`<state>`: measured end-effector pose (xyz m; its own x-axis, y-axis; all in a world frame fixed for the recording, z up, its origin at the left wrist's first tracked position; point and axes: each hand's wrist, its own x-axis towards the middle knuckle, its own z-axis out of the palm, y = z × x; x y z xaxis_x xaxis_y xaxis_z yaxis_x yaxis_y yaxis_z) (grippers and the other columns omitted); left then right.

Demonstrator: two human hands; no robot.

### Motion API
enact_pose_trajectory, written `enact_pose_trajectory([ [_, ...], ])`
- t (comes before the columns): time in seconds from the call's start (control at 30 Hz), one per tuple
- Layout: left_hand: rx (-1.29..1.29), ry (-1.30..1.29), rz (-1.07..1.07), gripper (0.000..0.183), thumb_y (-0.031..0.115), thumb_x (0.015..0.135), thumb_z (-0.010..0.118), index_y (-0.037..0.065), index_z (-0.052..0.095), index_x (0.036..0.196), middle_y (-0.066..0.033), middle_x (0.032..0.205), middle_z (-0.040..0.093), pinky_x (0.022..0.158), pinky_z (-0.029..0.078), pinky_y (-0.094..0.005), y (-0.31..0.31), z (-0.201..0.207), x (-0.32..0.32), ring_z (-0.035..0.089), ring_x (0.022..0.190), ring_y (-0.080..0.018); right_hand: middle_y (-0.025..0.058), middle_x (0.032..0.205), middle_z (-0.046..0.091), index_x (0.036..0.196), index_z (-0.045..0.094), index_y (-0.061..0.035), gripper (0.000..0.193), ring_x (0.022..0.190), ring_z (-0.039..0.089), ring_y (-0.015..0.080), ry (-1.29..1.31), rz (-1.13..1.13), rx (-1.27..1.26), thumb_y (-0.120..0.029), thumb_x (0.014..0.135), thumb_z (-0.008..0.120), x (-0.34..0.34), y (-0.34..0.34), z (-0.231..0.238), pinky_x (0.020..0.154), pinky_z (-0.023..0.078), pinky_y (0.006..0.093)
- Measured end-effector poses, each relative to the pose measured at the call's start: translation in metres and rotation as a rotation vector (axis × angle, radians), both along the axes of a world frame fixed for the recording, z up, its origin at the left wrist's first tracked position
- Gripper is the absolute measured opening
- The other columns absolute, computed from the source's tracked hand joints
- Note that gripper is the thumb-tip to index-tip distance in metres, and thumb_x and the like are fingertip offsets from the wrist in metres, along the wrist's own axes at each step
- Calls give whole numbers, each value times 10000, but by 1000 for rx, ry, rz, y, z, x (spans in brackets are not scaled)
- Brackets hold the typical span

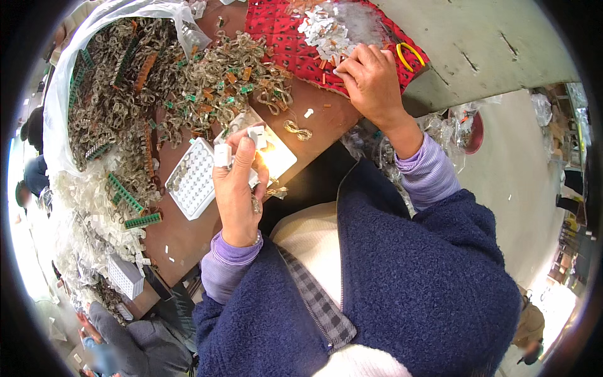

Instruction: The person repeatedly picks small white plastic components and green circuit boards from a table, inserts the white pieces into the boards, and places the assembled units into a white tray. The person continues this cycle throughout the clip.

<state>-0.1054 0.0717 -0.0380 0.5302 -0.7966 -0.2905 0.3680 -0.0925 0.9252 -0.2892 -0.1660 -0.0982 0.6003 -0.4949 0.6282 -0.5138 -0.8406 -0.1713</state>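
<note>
My left hand (237, 188) is closed, its thumb raised, pinching a small white plastic piece (256, 136). A second white block (222, 155) sits against its fingers, and a bright glow lights the white tray (284, 152) just behind. My right hand (375, 85) reaches to the red patterned cloth (276, 31), its fingertips pressed together on a small white piece (338, 73). Just beyond those fingertips lies a heap of white plastic pieces (323, 34). Small orange pieces (324, 78) are scattered close by on the cloth. Coiled thin wire (276, 190) shows beside my left hand.
Bundled wires with green and orange connectors (213, 81) spread over the brown table, spilling from a clear plastic bag (56, 125). A white gridded tray (193, 179) lies left of my left hand. Yellow-handled pliers (409, 56) rest at the cloth's right. A co-worker (141, 342) is at lower left.
</note>
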Motion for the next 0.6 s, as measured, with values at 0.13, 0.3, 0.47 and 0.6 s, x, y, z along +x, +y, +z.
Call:
enact_pose_trajectory([
  [0.13, 3, 12, -12, 338, 278, 1123, 642, 11, 669, 1329, -59, 1047, 715, 416, 273, -186, -6, 1, -4, 466, 557, -31, 6, 931, 621, 865, 708, -126, 93, 942, 626, 251, -107, 70, 127, -168, 897, 784, -18, 0, -1, 853, 432, 434],
  [0.3, -26, 36, -57, 357, 215, 1110, 636, 3, 624, 1398, -64, 1082, 726, 426, 293, -180, -11, 2, -10, 481, 585, -26, 27, 950, 730, 1002, 795, -130, 119, 919, 662, 263, -220, 82, 202, -114, 885, 806, -31, -9, -7, 799, 468, 420],
  [0.47, -79, 12, -78, 353, 178, 1082, 665, 15, 634, 1394, -98, 1128, 745, 421, 314, -173, -1, 3, -4, 508, 608, -27, 61, 969, 715, 996, 781, -91, 116, 928, 661, 290, -157, 61, 191, -82, 882, 799, -27, -10, -17, 830, 503, 431],
  [0.6, -149, 27, -114, 306, 174, 1067, 687, 21, 654, 1329, -139, 1163, 768, 418, 339, -176, 7, 4, 3, 529, 601, -39, 81, 987, 713, 988, 759, -71, 108, 918, 672, 299, -168, 21, 233, -43, 888, 787, -21, 4, 5, 822, 519, 412],
])
